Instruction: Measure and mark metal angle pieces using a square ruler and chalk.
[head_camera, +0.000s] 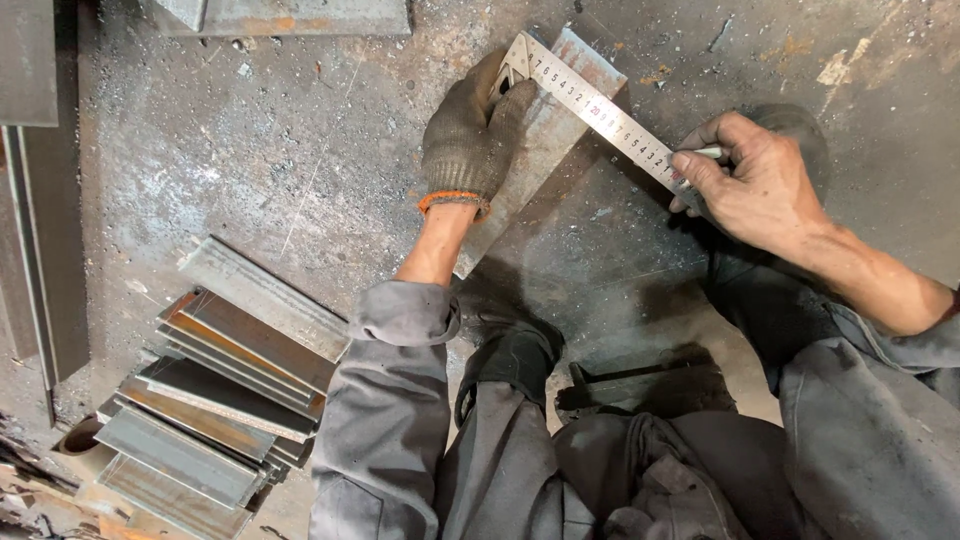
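My left hand (470, 135), in a worn knit glove with an orange cuff, presses down on a flat steel bar (535, 150) lying on the floor and pins the head of a metal square ruler (600, 105) across it. The ruler's blade runs down to the right. My bare right hand (755, 180) pinches a pale marking stick (708, 152) with its tip at the ruler's edge near the blade's lower end.
A stack of several steel angle and flat pieces (215, 400) lies at the lower left. Long steel strips (35, 200) run along the left edge and a plate (290, 15) sits at the top. My knees and grey trousers (600, 460) fill the bottom.
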